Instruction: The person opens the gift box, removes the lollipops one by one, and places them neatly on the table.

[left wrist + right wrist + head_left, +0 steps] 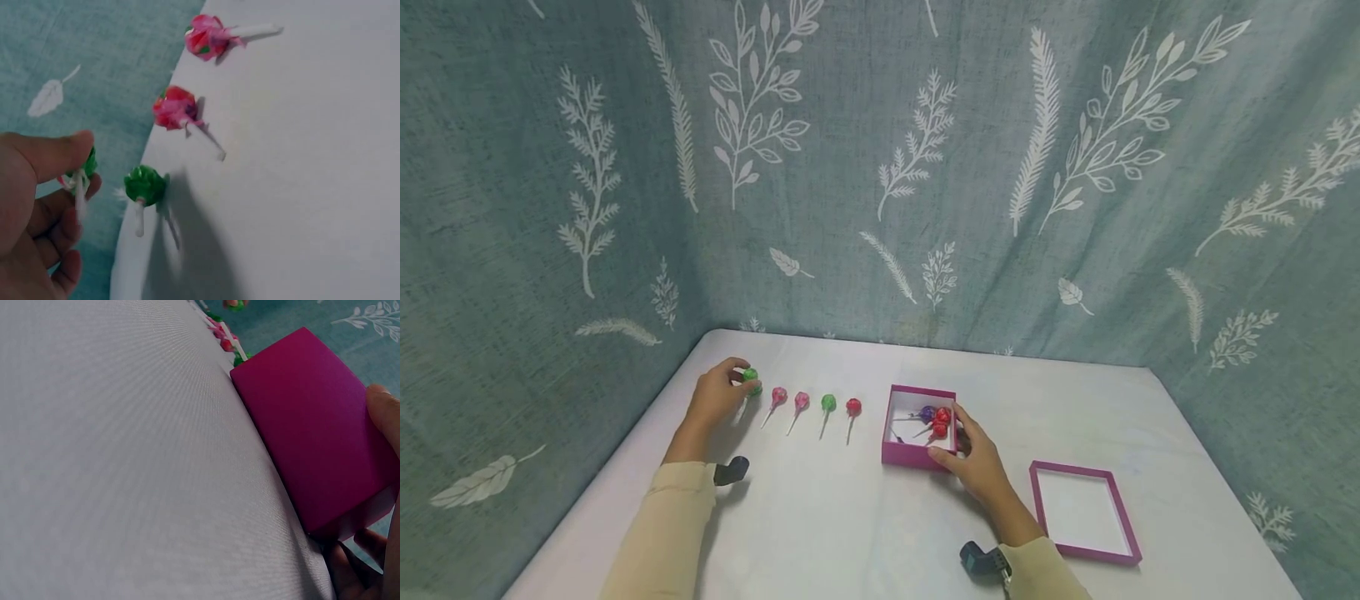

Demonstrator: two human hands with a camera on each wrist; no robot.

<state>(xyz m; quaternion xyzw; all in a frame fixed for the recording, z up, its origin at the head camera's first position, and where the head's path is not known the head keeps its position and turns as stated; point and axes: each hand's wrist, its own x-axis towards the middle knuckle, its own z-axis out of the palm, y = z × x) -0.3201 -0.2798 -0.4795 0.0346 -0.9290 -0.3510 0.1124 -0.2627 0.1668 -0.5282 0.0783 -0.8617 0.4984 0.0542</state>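
At the left end of a row of lollipops, my left hand [715,395] pinches a green lollipop [89,164] between thumb and fingers, its white stick pointing down. Just beside it, a second green lollipop [145,185] is on the table. The row continues to the right with two pink lollipops [778,396], a green one [828,403] and a red one [853,407]. My right hand [976,460] grips the right side of a magenta box [917,456], thumb at the near side. Inside the box lie a purple lollipop [927,413] and red lollipops [942,415].
A magenta-rimmed box lid [1093,552] lies on the white table [820,525], right of the box and near my right forearm. Behind the table hangs a green-blue curtain [850,275] with white leaf prints, which also runs along both sides.
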